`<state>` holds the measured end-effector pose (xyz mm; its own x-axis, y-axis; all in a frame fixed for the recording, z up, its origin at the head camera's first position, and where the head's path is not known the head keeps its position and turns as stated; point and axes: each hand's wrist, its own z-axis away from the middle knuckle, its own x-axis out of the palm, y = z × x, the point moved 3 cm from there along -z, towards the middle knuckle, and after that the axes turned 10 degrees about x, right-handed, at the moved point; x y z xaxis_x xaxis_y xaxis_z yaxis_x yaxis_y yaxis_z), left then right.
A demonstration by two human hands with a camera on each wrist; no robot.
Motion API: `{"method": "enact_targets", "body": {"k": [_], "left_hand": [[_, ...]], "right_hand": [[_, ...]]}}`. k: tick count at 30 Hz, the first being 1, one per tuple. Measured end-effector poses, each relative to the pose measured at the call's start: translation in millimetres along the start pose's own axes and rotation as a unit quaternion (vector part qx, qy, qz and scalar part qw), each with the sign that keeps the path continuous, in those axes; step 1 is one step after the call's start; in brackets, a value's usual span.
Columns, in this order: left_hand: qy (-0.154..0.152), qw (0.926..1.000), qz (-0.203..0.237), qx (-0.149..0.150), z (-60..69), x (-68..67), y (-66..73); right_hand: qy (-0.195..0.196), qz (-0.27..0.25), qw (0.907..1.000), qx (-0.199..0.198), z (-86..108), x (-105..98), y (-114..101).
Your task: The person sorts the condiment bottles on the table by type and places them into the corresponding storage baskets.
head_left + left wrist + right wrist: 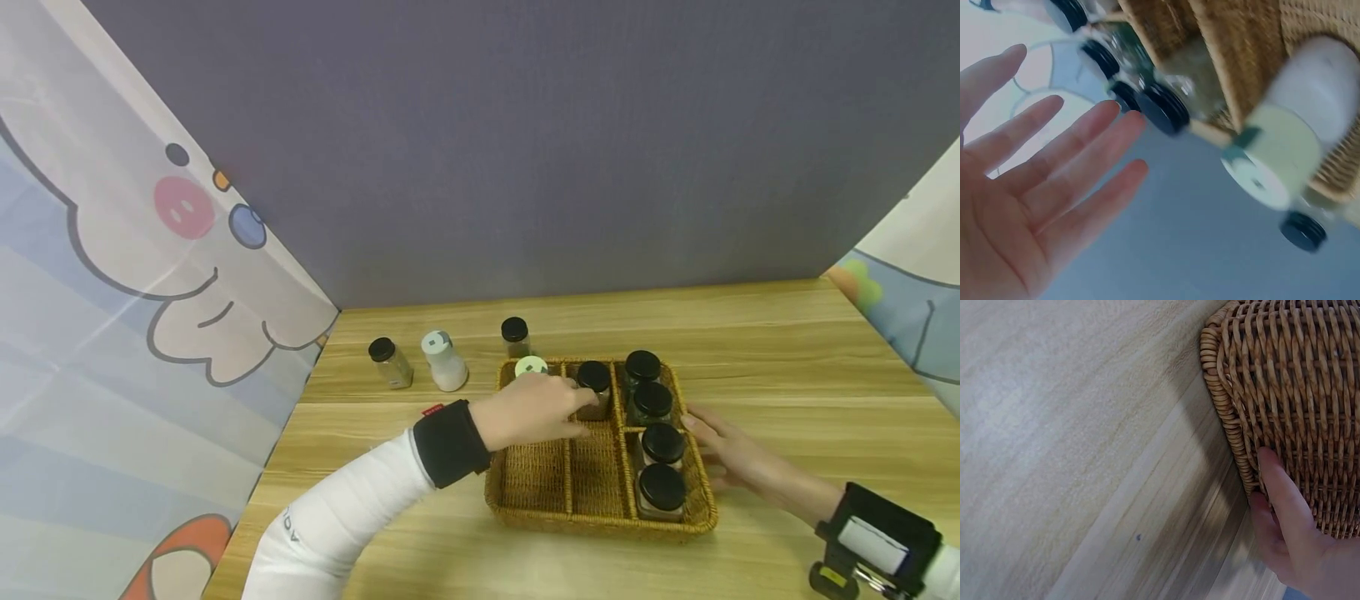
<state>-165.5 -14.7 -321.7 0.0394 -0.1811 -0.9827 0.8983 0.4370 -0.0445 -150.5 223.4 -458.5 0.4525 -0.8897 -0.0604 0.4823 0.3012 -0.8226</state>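
Note:
A woven basket (592, 521) with compartments stands on the wooden table. Over its left and middle compartments is my left hand (534, 408); the left wrist view shows this hand (1054, 194) with fingers spread, holding nothing, near a black-lidded jar (1163, 109). That jar (594, 379) stands at the back of the middle compartment. Partly behind the hand, a shaker with a pale green top (531, 365) is in the left compartment. My right hand (738, 458) touches the basket's right side, its extended fingers (1285, 494) against the wicker wall (1310, 412).
Several black-lidded jars (662, 487) fill the basket's right compartments. On the table (780, 367), behind and left of the basket, stand a black-lidded jar (515, 336), a white shaker (447, 367) and another black-lidded jar (392, 364). A grey panel (562, 167) rises behind.

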Motion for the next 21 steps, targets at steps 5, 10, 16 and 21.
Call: {"method": "enact_targets", "body": {"k": [5, 10, 16, 21], "left_hand": [[0.02, 0.9991, -0.001, -0.038, 12.1, -2.1, -21.1], [0.031, 0.9963, 0.012, -0.079, 25.5, -2.4, -41.6], [0.064, 0.9901, 0.045, -0.116, 41.4, 1.5, -66.3], [0.069, 0.9832, 0.084, -0.147, 51.8, 9.8, -85.6]], "right_hand": [[0.004, -0.001, 1.0, 0.005, 0.6, 0, 0], [0.007, -0.001, 1.0, 0.006, 1.0, 0, 0], [0.005, -0.009, 0.9999, 0.003, -0.1, 1, -1], [0.007, -0.014, 0.9999, 0.003, -0.1, 2, -1]]}}
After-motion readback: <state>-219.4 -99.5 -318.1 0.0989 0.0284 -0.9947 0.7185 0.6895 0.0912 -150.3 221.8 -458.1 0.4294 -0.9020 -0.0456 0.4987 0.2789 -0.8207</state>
